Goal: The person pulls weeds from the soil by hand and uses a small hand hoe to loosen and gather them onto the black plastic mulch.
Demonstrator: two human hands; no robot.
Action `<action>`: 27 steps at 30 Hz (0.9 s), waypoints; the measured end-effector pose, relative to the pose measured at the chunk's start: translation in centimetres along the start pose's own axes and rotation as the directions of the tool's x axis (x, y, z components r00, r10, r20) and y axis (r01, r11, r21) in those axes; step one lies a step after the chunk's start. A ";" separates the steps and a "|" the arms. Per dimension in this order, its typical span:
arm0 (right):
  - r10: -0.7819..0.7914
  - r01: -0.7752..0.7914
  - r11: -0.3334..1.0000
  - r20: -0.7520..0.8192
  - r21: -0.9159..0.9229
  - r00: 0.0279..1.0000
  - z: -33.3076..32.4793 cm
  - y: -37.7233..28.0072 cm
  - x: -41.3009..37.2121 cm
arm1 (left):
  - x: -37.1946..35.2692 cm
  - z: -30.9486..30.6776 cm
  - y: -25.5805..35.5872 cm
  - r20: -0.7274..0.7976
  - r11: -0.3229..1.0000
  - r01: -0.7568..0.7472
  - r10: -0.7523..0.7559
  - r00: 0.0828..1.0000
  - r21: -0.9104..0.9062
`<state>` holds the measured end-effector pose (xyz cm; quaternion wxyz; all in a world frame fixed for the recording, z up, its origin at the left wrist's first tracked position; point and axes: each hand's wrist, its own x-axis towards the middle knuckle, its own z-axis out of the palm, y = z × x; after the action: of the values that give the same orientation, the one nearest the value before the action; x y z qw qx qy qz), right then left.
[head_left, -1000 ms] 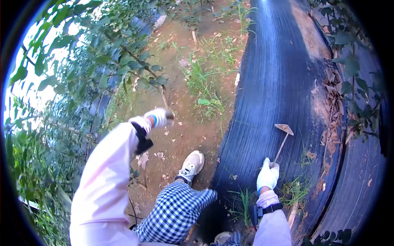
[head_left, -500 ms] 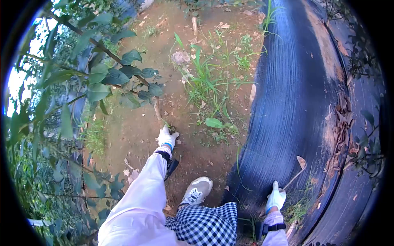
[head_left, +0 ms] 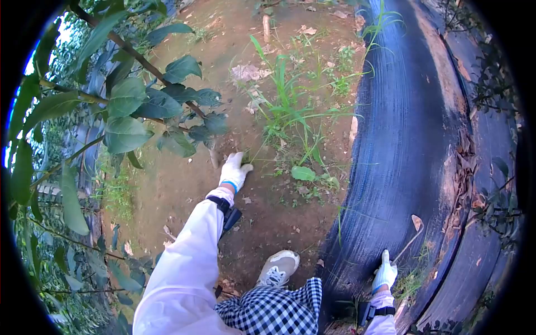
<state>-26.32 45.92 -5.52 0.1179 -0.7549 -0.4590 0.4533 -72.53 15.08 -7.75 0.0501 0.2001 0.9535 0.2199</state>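
Note:
My left hand [head_left: 234, 170], in a white glove, reaches low over the bare soil beside the base of a thin trunk. Its thumb stands apart from the fingers, and I see nothing held between them. Just to its right grows a clump of long green grass [head_left: 287, 109], with a broad-leaved weed [head_left: 303, 173] below it. At the lower right, my gloved right hand [head_left: 384, 273] is closed around a small hand hoe [head_left: 407, 245]. The hoe's thin bent shaft and small blade point up and away over the black sheet; its handle is hidden in the hand.
A leafy branch [head_left: 139, 58] hangs close at the left, over the soil. Black ground sheeting [head_left: 391, 151] runs along the right, with dry leaves [head_left: 463, 162] at its fold. My shoe [head_left: 279, 265] and a checkered cloth [head_left: 273, 310] show at the bottom.
My left hand has moved slightly right and up, its thumb more spread. My right hand and the hoe sit slightly lower and farther right. The whole view has shifted a little.

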 end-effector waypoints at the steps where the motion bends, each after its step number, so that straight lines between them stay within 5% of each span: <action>1: 0.004 -0.004 1.000 0.011 0.008 1.000 0.0 -0.1 -0.3 | 0.7 0.4 0.4 0.036 0.997 -0.076 0.077 0.996 -0.028; 3: 0.011 -0.011 1.000 0.006 0.015 1.000 -0.1 -0.3 -0.7 | 2.4 1.7 -0.4 0.224 0.969 -0.163 0.119 0.967 0.186; 6: 0.025 -0.026 0.999 0.042 0.025 0.999 -0.4 -0.1 0.0 | 2.3 0.2 0.4 0.103 0.983 0.041 -0.023 0.994 -0.177; 7: 0.025 -0.026 0.999 0.032 0.024 0.999 -0.4 -0.2 -0.2 | 1.9 0.1 -0.1 0.092 0.984 0.030 -0.014 0.996 -0.176; 9: 0.030 -0.030 0.999 0.016 0.013 0.999 -0.2 -0.4 -0.4 | 0.8 0.0 -0.1 0.381 0.998 0.060 -0.066 0.922 0.028; 10: 0.023 -0.023 1.000 0.020 0.008 1.000 -0.2 -0.6 -0.4 | -0.4 -0.5 0.9 0.331 0.979 -0.197 0.170 0.928 0.048; 11: 0.016 -0.016 1.000 0.022 0.006 1.000 -0.3 -0.7 -0.4 | -1.4 -0.6 2.3 0.252 0.958 -0.286 0.276 0.928 0.003; 14: 0.014 -0.014 1.000 0.022 -0.001 1.000 -0.4 -0.9 -1.0 | -1.3 2.8 1.1 0.251 0.917 -0.392 0.363 0.897 0.076; 16: 0.016 -0.015 1.000 0.027 -0.026 0.999 -0.6 -0.4 -0.4 | -0.7 4.4 0.2 0.164 0.983 -0.032 0.063 0.984 -0.183; 18: 0.016 -0.015 0.999 0.024 -0.043 1.000 -0.5 -0.4 -0.2 | 0.5 4.5 -0.4 0.089 0.804 0.289 -0.285 0.954 -0.519; 19: 0.022 -0.021 1.000 0.026 -0.018 0.999 -0.5 -0.4 -0.3 | 1.2 2.6 0.9 0.150 0.729 0.407 -0.393 0.907 -0.551; 21: 0.029 -0.030 0.999 0.035 0.025 0.999 -0.5 -0.3 -0.2 | 2.7 1.8 0.3 -0.019 0.992 0.126 -0.126 0.992 0.013; 25: 0.055 -0.055 0.998 0.046 0.017 0.997 -0.6 -0.5 -0.4 | 5.0 2.1 4.4 0.058 0.998 0.061 -0.061 0.996 -0.002; 27: 0.051 -0.049 0.998 0.028 -0.049 0.998 -0.6 -0.7 -0.4 | 6.4 3.1 6.1 0.149 0.990 0.045 -0.065 0.987 0.130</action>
<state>-26.32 46.09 -4.51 0.0815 -0.7620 -0.4526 0.4559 -75.61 23.95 -7.90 0.1164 0.1928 0.9640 0.1416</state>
